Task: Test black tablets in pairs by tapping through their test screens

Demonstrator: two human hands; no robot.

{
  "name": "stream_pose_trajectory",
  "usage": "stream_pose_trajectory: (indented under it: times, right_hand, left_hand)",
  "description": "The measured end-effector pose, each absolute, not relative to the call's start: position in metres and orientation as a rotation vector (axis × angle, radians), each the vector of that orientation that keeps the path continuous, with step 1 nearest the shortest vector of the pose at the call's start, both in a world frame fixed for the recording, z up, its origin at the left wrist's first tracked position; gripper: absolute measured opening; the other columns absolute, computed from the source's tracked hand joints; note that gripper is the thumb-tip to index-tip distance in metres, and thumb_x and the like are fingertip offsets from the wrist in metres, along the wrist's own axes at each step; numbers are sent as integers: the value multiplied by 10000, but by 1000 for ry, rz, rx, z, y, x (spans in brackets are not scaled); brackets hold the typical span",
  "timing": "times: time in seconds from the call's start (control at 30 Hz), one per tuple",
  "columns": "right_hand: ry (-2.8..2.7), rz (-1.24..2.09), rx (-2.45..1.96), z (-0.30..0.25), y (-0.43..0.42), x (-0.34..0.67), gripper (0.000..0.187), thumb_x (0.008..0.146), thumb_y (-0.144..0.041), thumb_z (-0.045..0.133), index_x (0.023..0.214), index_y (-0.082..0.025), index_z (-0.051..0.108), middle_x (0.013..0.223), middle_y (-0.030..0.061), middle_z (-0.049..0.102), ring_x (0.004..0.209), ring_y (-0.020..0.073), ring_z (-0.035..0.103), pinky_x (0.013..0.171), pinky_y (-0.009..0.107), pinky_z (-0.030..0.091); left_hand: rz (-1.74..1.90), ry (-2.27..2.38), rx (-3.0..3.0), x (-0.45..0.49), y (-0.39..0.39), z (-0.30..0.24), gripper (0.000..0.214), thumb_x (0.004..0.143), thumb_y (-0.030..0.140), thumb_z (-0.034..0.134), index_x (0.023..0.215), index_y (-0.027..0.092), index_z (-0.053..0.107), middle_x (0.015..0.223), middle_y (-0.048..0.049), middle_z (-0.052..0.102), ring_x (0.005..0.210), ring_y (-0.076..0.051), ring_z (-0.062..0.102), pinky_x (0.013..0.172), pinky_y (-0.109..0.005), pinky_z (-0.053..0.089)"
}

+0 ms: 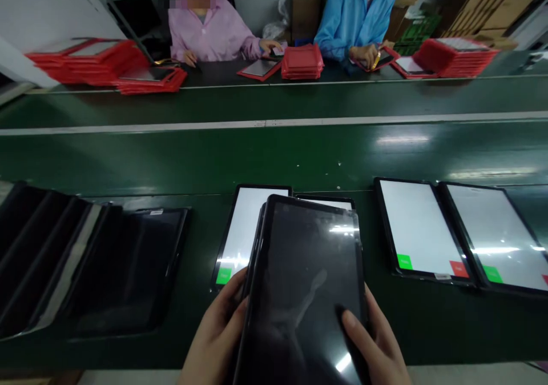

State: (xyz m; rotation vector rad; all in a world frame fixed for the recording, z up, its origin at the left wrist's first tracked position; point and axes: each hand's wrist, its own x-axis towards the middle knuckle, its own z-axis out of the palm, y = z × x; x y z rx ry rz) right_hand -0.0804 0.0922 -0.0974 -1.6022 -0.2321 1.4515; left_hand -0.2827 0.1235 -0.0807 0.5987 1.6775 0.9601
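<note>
A dark-screened tablet (308, 271) is held up between my two hands in the middle of the head view, tilted toward me. Behind its left edge shows the edge of what looks like a second tablet. My left hand (220, 331) is closed round the lower left side. On the lower right, my right hand (377, 339) grips with the thumb on the screen and the fingers behind. Beyond it lie a lit white tablet (246, 225) with a green square and another lit tablet (338, 203), mostly hidden by the held one.
Two more lit tablets (417, 219) lie to the right. At left, dark tablets (141, 259) lean in an overlapping row. Across the green bench (192, 156), a person in pink (209, 31) and a person in blue (355, 19) sit among red stacks (302, 62).
</note>
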Motion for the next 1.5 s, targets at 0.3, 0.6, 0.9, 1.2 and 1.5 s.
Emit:
stream_pose_trajectory:
  times: [0.3, 0.6, 0.9, 1.2, 1.5]
  right_hand:
    - [-298, 1351, -1488, -128, 88, -45, 770, 794, -591, 897, 1490, -349, 676, 1481, 58, 729, 1313, 371, 732, 1000, 455, 687]
    - [-396, 1176, -1611, -125, 156, 2, 761, 664, -570, 953, 1367, -341, 773, 1278, 16, 831, 1232, 337, 775, 1015, 415, 677]
    - [-1119, 812, -1764, -146, 183, 0, 753, 851, -699, 715, 1463, -261, 695, 1510, 117, 690, 1514, 410, 533, 1247, 629, 461]
    - [-1328, 639, -1829, -168, 205, 3, 806, 892, -708, 639, 1529, -215, 599, 1531, 191, 617, 1443, 419, 579, 1156, 627, 542]
    - [-1286, 568, -1739, -169, 230, 3, 730, 888, -711, 631, 1425, -219, 669, 1407, 176, 681, 1311, 387, 665, 1103, 597, 583]
  left_hand:
    - [1096, 1950, 472, -322, 165, -73, 464, 763, 407, 833, 1209, 283, 820, 1097, -38, 865, 1138, -317, 799, 917, -361, 673]
    - [1003, 1970, 420, -338, 218, -95, 397, 937, 211, 663, 1319, 159, 759, 1119, -109, 860, 1085, -286, 818, 886, -338, 664]
    - [968, 1934, 1104, -356, 207, -127, 492, 943, 529, 691, 1368, 289, 751, 1550, -96, 676, 1530, -370, 532, 1199, -496, 511]
    - [518, 1698, 2003, -302, 255, -123, 721, 982, 587, 504, 1556, 156, 569, 1743, -195, 435, 1674, -396, 261, 1344, -623, 203]
    - [256, 1660, 2346, -235, 325, -118, 590, 960, 306, 513, 1459, 13, 626, 1447, -292, 701, 1408, -431, 624, 1278, -609, 344]
